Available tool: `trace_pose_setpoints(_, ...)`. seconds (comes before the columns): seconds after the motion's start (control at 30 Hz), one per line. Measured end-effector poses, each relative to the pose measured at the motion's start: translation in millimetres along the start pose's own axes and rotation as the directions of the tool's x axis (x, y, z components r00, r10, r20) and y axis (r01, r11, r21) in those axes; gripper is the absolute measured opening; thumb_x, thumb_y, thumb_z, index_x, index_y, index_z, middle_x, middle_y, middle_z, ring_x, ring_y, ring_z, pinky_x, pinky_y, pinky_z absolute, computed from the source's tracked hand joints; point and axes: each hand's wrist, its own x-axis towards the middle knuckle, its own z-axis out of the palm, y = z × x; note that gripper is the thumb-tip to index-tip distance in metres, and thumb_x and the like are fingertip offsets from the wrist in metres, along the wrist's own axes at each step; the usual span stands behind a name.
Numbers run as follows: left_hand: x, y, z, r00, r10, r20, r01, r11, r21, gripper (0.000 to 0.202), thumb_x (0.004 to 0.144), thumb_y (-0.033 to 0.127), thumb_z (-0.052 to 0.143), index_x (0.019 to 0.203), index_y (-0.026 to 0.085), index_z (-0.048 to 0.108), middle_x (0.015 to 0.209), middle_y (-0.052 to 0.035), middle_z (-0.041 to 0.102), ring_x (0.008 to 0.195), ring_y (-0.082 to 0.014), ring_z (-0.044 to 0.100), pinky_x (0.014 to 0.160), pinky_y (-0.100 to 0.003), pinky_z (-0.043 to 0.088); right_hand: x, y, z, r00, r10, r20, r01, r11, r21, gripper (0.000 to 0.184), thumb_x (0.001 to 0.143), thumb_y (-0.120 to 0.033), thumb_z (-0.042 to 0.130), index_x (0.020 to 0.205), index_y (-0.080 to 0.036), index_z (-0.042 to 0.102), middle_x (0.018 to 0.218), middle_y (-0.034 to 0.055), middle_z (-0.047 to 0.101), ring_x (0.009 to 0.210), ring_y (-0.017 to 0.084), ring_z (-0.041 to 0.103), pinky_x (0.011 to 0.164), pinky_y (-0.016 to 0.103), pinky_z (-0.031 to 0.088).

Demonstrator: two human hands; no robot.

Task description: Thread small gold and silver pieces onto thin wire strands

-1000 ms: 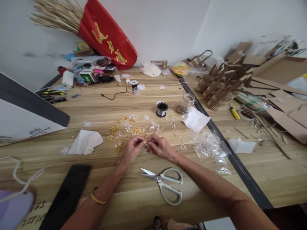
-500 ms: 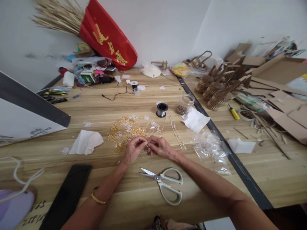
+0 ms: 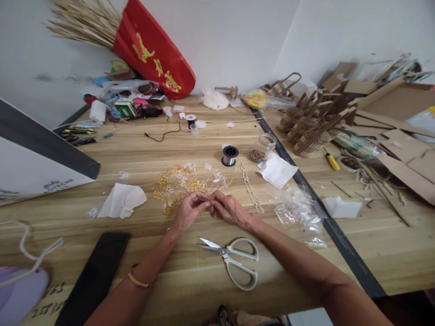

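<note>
My left hand (image 3: 190,209) and my right hand (image 3: 227,208) meet at the fingertips over the middle of the table. Both are pinched closed around something tiny that the fingers mostly hide. Just beyond them lies a loose pile of gold and silver jewelry findings (image 3: 183,181), with thin silver pins (image 3: 219,179) at its right side. To the right of my right hand a thin beaded chain (image 3: 249,190) is laid out in a long loop. Scissors (image 3: 224,253) with pale handles lie partly open on the wood between my forearms.
A wire spool (image 3: 230,155) and a glass jar of beads (image 3: 263,147) stand behind the pile. White tissue (image 3: 122,200) and a black phone (image 3: 95,276) lie left; clear plastic bags (image 3: 299,210) lie right. Small wooden baskets (image 3: 311,124) and cardboard (image 3: 401,108) crowd the far right.
My fingers have shifted slightly at the pinch, the left fingers curling a little more over the tiny piece. Everything on the table stays where it was.
</note>
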Motion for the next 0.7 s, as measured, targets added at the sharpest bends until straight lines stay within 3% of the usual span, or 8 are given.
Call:
trace_pose_setpoints(0.2, 0.9, 2.8, -1.7, 0.996, -0.053, 0.071, 0.057, 0.997, -0.057, 0.026, 0.065, 0.031, 0.076, 0.078, 0.013, 0.063, 0.072, -0.0022, 0.067, 0.066, -0.0143, 0.062, 0.065, -0.026, 0.049, -0.7, -2.6, -2.2, 0.999, -0.034, 0.002, 0.035, 0.995, -0.098, 0.013, 0.096, -0.027, 0.037, 0.092, -0.02, 0.046, 0.067, -0.0012, 0.061, 0.056, 0.011, 0.057, 0.057, 0.02, 0.043)
trace_pose_setpoints(0.5, 0.4, 6.8, -3.1, 0.986, -0.077, 0.149, 0.075, 0.997, 0.02, 0.017, 0.07, 0.029, 0.07, 0.071, 0.012, 0.066, 0.068, -0.0021, 0.067, 0.066, -0.014, 0.06, 0.065, -0.024, 0.046, 0.2, -2.9, -4.1, 0.999, -0.022, 0.028, 0.026, 0.988, -0.149, 0.01, 0.096, -0.024, 0.038, 0.092, -0.019, 0.046, 0.068, -0.0007, 0.061, 0.057, 0.011, 0.058, 0.058, 0.021, 0.042)
trace_pose_setpoints(0.7, -0.3, 9.5, -2.9, 0.98, -0.053, 0.19, 0.05, 0.999, 0.02, 0.019, 0.074, 0.03, 0.067, 0.073, 0.011, 0.066, 0.07, -0.0036, 0.067, 0.068, -0.0145, 0.061, 0.068, -0.025, 0.046, 1.7, 2.0, -5.4, 0.999, 0.015, 0.042, -0.014, 1.0, -0.018, 0.015, 0.097, -0.03, 0.037, 0.093, -0.019, 0.046, 0.069, -0.0006, 0.061, 0.057, 0.011, 0.058, 0.059, 0.021, 0.044)
